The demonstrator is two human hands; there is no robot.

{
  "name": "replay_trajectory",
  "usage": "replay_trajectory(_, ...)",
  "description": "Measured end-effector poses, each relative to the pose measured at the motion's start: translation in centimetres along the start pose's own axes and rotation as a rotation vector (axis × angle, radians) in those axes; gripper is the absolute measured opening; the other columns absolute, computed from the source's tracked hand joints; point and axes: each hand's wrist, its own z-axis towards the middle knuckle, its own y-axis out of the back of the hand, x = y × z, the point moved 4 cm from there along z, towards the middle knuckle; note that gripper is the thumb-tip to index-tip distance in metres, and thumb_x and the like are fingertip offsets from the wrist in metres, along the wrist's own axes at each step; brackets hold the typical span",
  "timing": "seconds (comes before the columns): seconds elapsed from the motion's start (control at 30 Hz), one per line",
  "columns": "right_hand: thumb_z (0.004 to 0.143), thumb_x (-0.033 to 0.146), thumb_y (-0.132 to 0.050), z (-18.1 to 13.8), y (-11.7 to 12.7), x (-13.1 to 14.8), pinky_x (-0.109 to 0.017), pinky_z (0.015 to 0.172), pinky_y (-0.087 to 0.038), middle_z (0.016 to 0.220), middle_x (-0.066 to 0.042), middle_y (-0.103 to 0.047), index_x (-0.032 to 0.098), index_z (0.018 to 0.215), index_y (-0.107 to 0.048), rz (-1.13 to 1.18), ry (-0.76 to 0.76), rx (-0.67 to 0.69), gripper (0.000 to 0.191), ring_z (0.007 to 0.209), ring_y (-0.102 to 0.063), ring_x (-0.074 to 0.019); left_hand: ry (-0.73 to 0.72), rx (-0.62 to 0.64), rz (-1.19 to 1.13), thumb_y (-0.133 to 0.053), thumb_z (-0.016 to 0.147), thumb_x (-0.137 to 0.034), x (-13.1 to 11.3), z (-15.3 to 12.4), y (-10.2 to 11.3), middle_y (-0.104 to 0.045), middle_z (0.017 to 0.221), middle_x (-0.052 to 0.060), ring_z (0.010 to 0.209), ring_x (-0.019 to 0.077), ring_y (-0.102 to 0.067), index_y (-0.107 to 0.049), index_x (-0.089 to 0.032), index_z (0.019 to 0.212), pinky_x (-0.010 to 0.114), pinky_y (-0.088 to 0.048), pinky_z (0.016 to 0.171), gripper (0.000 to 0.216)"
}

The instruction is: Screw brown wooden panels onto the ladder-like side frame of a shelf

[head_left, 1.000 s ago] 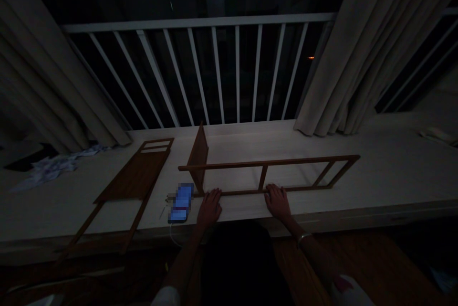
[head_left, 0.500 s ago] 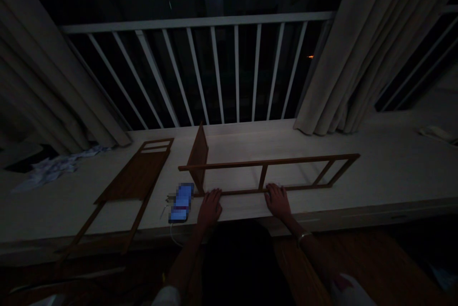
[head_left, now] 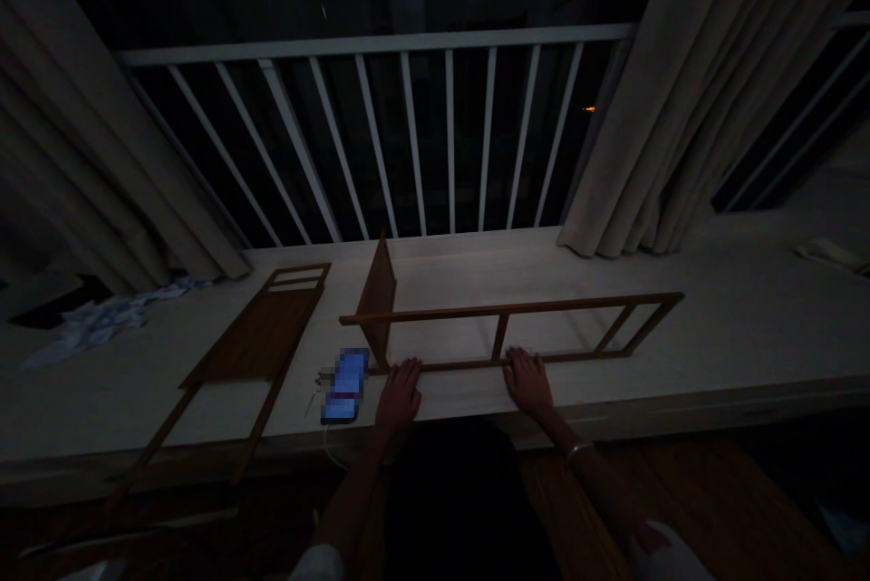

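Left hand (head_left: pixel 398 392), just right of a lit phone (head_left: pixel 345 384), and right hand (head_left: pixel 527 380) lie open, palms down, fingertips touching the near bottom rail of the wooden frame (head_left: pixel 544 305). The frame stands on edge on the ledge (head_left: pixel 713 336), its long axis left to right, reaching farthest past the right hand.

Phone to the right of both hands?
No, the phone lies left of the left hand, on the ledge; the right hand is farther right.
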Motion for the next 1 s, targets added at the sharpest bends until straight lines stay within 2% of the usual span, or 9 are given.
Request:
replay_trajectory(0.43,0.085,0.03,-0.03,-0.2,-1.1,-0.5,-0.048,0.101,-0.009,0.126,-0.011,-0.046,0.015,0.124,-0.039,-0.002,0.012,-0.01,0.043,0.121,-0.033,-0.0237,0.009,-0.006,-0.01,-0.038,0.072,-0.011,-0.1,0.0,0.1,-0.025,0.139,0.005,0.129,0.0182,-0.018,-0.02,-0.017,0.134,0.041,-0.014,0.107,0.064)
replay_trajectory(1.0,0.085,0.03,-0.031,-0.2,-0.5,-0.2,-0.046,0.101,-0.009,0.129,-0.01,-0.042,0.015,0.125,-0.038,-0.012,0.002,0.001,0.043,0.122,-0.031,-0.0228,0.002,0.001,-0.004,-0.037,0.072,-0.011,-0.3,0.0,0.4,-0.023,0.14,0.005,0.13,0.0187,-0.016,-0.02,-0.016,0.134,0.042,-0.014,0.107,0.064)
